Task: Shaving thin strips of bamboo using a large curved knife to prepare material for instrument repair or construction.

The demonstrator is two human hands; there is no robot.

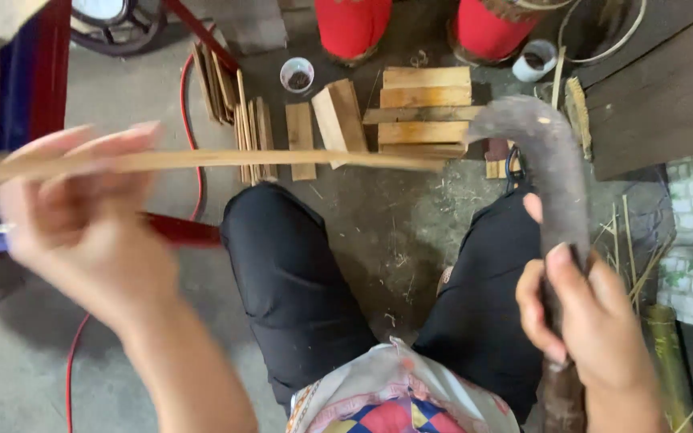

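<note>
My left hand (82, 216) is raised at the left and grips a long thin bamboo strip (282, 159) that runs level across the view. The hand is blurred. My right hand (583, 317) is closed around the handle of a heavy curved dark blade (551, 160), held upright over my right knee. The strip's right end reaches close to the hooked tip of the blade. My legs in black trousers (290, 281) fill the middle below.
Flat wooden blocks (423, 108) and thin bamboo slats (242, 112) lie on the concrete floor ahead. Two red cylinders (352, 24) stand at the back, with a small cup (297, 74) near them. A red hose (190, 120) curves at the left.
</note>
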